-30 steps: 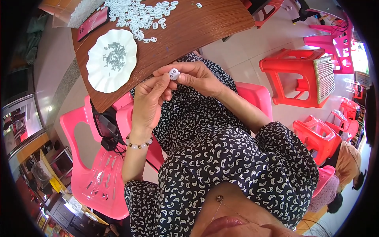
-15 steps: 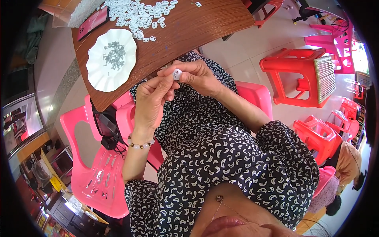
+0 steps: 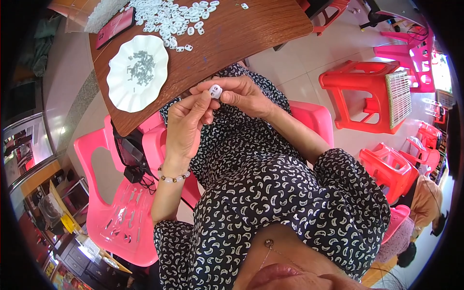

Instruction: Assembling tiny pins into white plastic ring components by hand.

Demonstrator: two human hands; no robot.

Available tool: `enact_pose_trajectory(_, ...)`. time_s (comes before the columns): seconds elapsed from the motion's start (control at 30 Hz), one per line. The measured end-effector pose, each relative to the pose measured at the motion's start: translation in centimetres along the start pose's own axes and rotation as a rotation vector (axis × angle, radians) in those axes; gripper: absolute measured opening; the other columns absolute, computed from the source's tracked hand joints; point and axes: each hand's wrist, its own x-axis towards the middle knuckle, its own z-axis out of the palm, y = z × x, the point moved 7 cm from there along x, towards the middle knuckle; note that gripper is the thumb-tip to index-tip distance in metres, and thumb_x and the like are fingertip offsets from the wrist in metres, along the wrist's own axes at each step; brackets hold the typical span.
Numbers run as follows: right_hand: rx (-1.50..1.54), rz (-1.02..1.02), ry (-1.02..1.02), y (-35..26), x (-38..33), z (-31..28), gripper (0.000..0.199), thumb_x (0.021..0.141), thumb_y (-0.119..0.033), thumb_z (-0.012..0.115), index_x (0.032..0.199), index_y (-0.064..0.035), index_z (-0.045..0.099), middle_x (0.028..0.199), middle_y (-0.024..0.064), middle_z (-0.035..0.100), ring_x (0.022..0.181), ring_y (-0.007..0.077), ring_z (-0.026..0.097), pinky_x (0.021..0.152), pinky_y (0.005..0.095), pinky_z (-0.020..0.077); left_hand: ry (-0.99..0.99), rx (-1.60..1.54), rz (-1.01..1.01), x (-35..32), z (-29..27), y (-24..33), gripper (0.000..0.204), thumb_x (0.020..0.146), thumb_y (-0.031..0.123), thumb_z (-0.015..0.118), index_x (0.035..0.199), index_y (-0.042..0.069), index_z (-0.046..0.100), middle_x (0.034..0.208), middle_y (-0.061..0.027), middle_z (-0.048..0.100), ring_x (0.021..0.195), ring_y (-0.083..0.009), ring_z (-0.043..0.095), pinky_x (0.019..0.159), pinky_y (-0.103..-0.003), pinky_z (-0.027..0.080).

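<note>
Between my two hands, just off the table's near edge, is a small white plastic piece with two round holes. My left hand pinches it from the left with thumb and fingers; a beaded bracelet circles that wrist. From the right, my right hand is closed on the same piece, its forefinger reaching across behind. To the left, a white scalloped plate holds a heap of small grey metal parts. At the far side lies a pile of similar white two-holed pieces.
The brown wooden table spans the top. A pink flat box lies beside a clear bag of white pieces. Around me stand a pink chair with a black bag, and red stools at the right.
The white piece has turned slightly between my fingers, so both holes show more plainly. Both hands stay in nearly the same place.
</note>
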Motion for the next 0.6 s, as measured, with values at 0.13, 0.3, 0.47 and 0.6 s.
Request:
enact_pose_trajectory(0.13,0.064,-0.049,-0.026,-0.6,0.3,0.4,0.042,0.096,-0.015,0.055,0.132,0.0062,0.048,0.102,0.0112,0.065,0.088,0.0179,0.065,0.084,0.0320,0.0511,0.001,-0.003,0.024,0.2,-0.3,0.0,0.023,0.092,0.020,0.064,0.097,-0.001,0.070,0.079,-0.0037,0.067,0.061,-0.0051,0.051,0.057,-0.018,0.042)
enact_pose_trajectory(0.3,-0.023,0.065,0.053,-0.3,-0.1,-0.2,0.038,0.095,-0.017,0.058,0.128,0.0014,0.054,0.127,0.0130,0.058,0.108,0.0187,0.059,0.093,0.0342,0.0483,0.020,-0.007,0.010,-0.1,-0.7,-0.3,0.021,0.093,0.021,0.062,0.096,0.001,0.070,0.079,-0.0024,0.067,0.061,-0.0047,0.051,0.057,-0.018,0.042)
enact_pose_trajectory(0.47,-0.177,0.127,0.071,-1.1,0.8,-0.6,0.026,0.095,-0.012,0.056,0.117,0.0014,0.062,0.112,0.0095,0.064,0.098,0.0126,0.061,0.086,0.0293,0.0498,0.034,-0.036,-0.031,-0.2,-1.5,-1.0,0.026,0.093,0.025,0.062,0.099,0.001,0.070,0.084,-0.0027,0.068,0.063,-0.0050,0.052,0.058,-0.018,0.043)
enact_pose_trajectory(0.6,-0.465,0.061,0.215,-5.0,3.3,-1.3,0.024,0.095,-0.017,0.058,0.111,-0.0012,0.065,0.099,0.0056,0.070,0.089,0.0091,0.063,0.079,0.0237,0.0496,0.023,-0.045,-0.045,-0.2,-1.7,-0.6,0.034,0.093,0.028,0.062,0.109,-0.001,0.067,0.086,-0.0016,0.068,0.064,-0.0043,0.052,0.060,-0.017,0.044)
